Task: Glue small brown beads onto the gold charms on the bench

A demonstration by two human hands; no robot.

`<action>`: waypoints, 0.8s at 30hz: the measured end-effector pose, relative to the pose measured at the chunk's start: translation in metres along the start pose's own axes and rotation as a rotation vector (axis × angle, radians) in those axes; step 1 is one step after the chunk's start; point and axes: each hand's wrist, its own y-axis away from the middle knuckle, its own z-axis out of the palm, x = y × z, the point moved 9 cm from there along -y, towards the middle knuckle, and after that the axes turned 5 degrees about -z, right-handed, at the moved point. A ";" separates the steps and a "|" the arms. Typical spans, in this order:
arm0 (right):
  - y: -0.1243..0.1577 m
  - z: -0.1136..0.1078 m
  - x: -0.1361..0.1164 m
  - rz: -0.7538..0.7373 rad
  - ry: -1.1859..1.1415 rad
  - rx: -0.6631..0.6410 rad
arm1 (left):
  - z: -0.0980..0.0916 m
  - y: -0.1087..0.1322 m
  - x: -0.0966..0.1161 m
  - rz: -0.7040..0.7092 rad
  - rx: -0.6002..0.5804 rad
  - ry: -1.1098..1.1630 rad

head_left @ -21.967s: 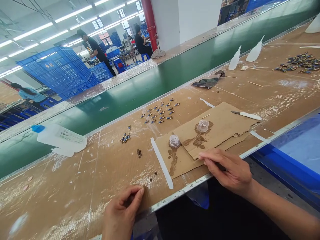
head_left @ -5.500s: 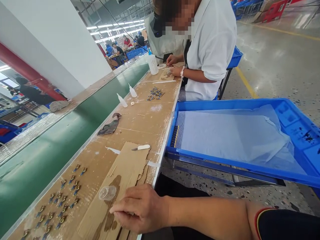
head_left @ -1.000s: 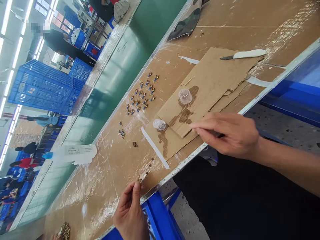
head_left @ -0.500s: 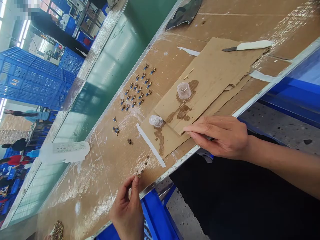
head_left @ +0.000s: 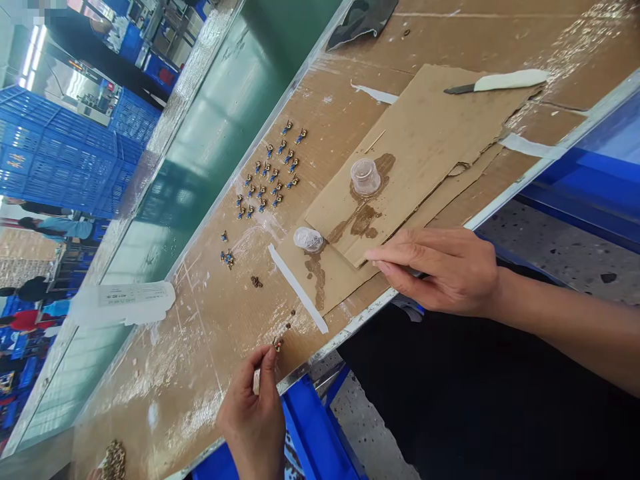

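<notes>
My left hand [head_left: 254, 407] is at the near edge of the table, thumb and forefinger pinching a tiny figurine piece [head_left: 278, 344] whose details are too small to tell. Two small brown beads [head_left: 291, 319] lie just beyond it. My right hand [head_left: 440, 270] hovers over the edge of the cardboard [head_left: 425, 127] with its fingers pressed together. A thin dark bit shows under those fingers, but what they hold is mostly hidden. Several little blue-and-gold figurines [head_left: 274, 175] stand in loose rows farther off. A small heap of brown beads [head_left: 256, 282] sits nearer.
On the cardboard are a clear plastic cup [head_left: 365, 177] in a wet stain, a toothpick [head_left: 375, 141] and a knife with a white-wrapped handle [head_left: 510, 81]. A wrapped clear lump [head_left: 309, 239] lies nearby. A translucent bottle [head_left: 123, 303] rests at the left, above a pile of small parts [head_left: 115, 460].
The view has shifted slightly. My left hand has brought the small piece down to about where a bead lay; the right hand keeps its pinch and has barely moved.
</notes>
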 end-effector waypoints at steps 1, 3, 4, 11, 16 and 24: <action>0.000 0.000 0.000 0.002 0.001 -0.001 | 0.000 0.000 0.001 0.008 -0.004 -0.003; 0.000 0.000 0.000 0.004 0.000 0.001 | 0.000 0.000 0.003 0.018 0.002 0.004; -0.001 -0.001 0.000 0.003 -0.001 0.002 | -0.001 0.000 0.004 0.022 0.006 0.008; -0.002 -0.001 -0.001 -0.017 0.005 -0.011 | 0.001 -0.001 0.005 0.056 0.019 0.013; -0.004 -0.001 -0.002 -0.010 0.020 -0.020 | -0.002 0.000 0.005 0.068 0.023 -0.006; -0.003 -0.002 -0.001 -0.024 0.023 -0.013 | -0.001 0.001 0.012 0.103 -0.004 -0.033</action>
